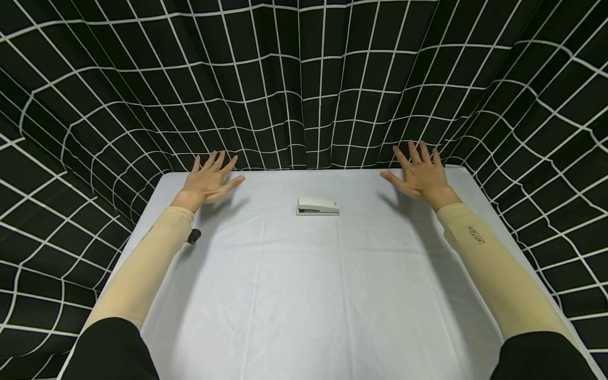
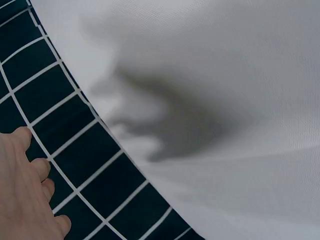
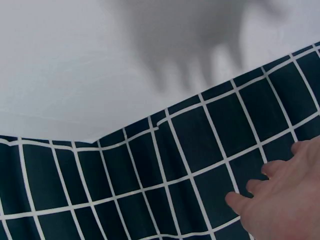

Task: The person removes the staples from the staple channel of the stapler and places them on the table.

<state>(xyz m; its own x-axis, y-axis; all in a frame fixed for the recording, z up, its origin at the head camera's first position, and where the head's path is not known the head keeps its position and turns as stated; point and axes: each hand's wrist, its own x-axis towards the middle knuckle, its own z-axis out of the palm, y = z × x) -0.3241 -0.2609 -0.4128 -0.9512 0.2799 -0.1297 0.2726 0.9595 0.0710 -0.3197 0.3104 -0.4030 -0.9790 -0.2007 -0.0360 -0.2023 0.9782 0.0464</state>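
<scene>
A white stapler (image 1: 318,205) lies on the white-covered table (image 1: 299,295), near the middle of its far side. To its left, my left hand (image 1: 209,179) is held over the far left corner with fingers spread, holding nothing. On the other side my right hand (image 1: 420,174) is spread over the far right corner, also holding nothing. Both hands are well apart from the stapler and cast shadows on the cloth. In the left wrist view part of the left hand (image 2: 25,190) shows; the right wrist view shows part of the right hand (image 3: 290,195).
A black curtain (image 1: 266,84) with a white grid surrounds the table at the back and sides. A small dark object (image 1: 193,236) shows beside the left wrist. Light creases run along the tablecloth.
</scene>
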